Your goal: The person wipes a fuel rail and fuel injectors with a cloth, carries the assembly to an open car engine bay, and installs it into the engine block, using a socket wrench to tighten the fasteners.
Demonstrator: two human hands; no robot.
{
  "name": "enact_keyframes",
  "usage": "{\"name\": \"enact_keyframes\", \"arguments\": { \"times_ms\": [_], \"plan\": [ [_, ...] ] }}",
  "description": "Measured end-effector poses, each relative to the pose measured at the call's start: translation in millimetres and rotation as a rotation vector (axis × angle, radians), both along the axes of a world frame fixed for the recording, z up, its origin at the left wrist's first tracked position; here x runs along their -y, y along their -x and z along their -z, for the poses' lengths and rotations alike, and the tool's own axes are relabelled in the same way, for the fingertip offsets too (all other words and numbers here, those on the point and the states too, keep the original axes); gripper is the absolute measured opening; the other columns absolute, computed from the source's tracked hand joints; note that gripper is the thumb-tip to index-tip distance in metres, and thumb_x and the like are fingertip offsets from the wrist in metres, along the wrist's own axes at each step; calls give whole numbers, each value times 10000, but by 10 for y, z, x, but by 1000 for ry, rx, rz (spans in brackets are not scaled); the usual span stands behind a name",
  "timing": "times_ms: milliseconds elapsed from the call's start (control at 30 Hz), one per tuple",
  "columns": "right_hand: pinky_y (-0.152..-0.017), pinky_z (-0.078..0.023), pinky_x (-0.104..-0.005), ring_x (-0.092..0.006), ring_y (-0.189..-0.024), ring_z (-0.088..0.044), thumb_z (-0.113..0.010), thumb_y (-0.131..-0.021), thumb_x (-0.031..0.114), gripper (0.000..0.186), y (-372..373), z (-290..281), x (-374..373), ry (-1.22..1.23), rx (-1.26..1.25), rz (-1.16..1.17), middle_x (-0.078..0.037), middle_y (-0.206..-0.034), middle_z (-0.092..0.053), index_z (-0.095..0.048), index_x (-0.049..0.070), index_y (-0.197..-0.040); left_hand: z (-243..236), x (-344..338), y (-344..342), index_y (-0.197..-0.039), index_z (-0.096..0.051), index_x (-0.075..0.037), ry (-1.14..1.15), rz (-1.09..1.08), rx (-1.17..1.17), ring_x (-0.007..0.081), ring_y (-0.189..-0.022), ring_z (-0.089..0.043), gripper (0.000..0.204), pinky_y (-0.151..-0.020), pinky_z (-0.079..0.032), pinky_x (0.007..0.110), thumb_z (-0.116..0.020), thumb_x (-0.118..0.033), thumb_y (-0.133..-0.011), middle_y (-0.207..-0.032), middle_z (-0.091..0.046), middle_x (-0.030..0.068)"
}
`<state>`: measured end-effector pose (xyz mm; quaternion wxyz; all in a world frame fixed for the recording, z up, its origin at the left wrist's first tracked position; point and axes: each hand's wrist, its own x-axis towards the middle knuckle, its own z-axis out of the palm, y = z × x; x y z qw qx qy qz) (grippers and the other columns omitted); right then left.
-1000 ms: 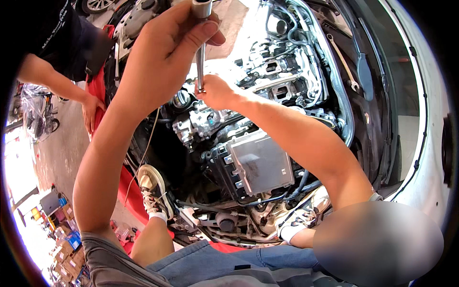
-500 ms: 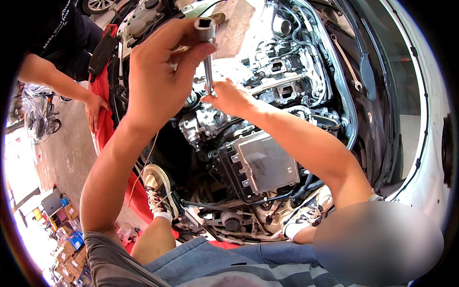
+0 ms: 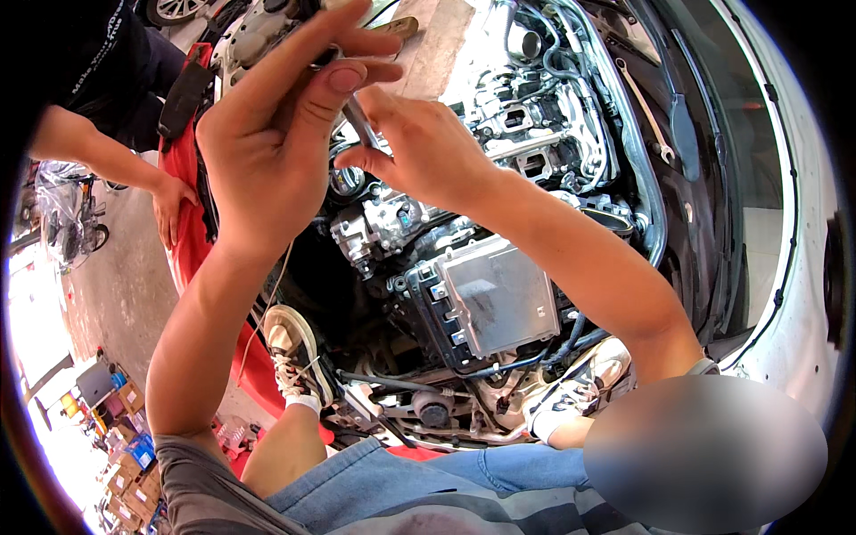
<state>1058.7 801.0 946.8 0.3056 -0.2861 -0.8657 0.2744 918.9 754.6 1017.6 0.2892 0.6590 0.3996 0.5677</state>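
A steel socket extension bar (image 3: 360,121) slants between my two hands above the engine bay. My left hand (image 3: 267,147) is around its upper end, with the thumb against it and the fingers reaching past it; the rounded socket end shows partly between them. At the lower end my right hand (image 3: 428,147) has its thumb and fingers about the bar, and its grip is partly hidden. Beneath the hands lies the uncovered engine (image 3: 526,134), with metal ports and hoses. A black-framed box with a grey metal lid (image 3: 499,290) sits nearer to me.
A combination wrench (image 3: 646,111) lies at the right, beside the windshield base. At the left, another person's hand (image 3: 174,209) rests on a red cover (image 3: 185,245). My shoes (image 3: 294,348) stand within the car's front. Boxes (image 3: 134,490) are stacked at lower left.
Both hands have shifted left and up, tilting the bar. My left fingers have spread and now cover more of the socket end. The other person's hand has barely moved.
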Motion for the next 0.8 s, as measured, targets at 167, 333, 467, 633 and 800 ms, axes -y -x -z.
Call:
{"name": "enact_keyframes", "arguments": {
  "times_ms": [167, 333, 467, 633, 800],
  "plan": [
    [-644, -490, -483, -420, -736, -624, -609, -864, 167, 211, -2, -142, -106, 272, -3, -228, -217, -750, -619, -510, 32, -991, 6, -52, -12, -1244, -534, 52, -60, 114, 79, 238, -1060, -619, 346, -924, -481, 324, -482, -179, -992, -1216, -560, 173],
    [-636, -502, -467, -401, -714, -639, -629, -870, 219, 223, -45, -150, -74, 62, 151, -59, -203, -703, -627, -555, 29, -958, 88, -23, 143, -1210, -571, 43, -102, -90, -257, 170, -1012, -610, 319, -912, -480, 301, -542, -157, -964, -1159, -586, 138],
    [-659, -508, -464, -394, -738, -646, -631, -872, 219, 242, -132, -142, -115, 4, 176, -100, -195, -713, -636, -551, 32, -1003, 16, -12, -19, -1206, -578, 45, 21, 34, -121, 152, -941, -614, 308, -855, -478, 256, -559, -132, -954, -1058, -615, 106],
    [-729, -500, -457, -395, -813, -638, -659, -856, 249, 278, -166, -225, -120, 307, 83, -222, -203, -792, -650, -563, 29, -995, 13, -40, -49, -1212, -573, 57, -47, 80, -33, 153, -934, -609, 300, -852, -472, 245, -564, -76, -943, -1091, -620, 104],
    [-778, -501, -397, -379, -872, -637, -722, -810, 331, 411, -140, -333, -126, 75, 60, -147, -212, -880, -647, -579, 42, -1065, 72, -25, 35, -1241, -553, 58, -94, -104, -191, 111, -953, -579, 331, -844, -450, 201, -542, -127, -966, -1133, -618, 102]
  ]
}}
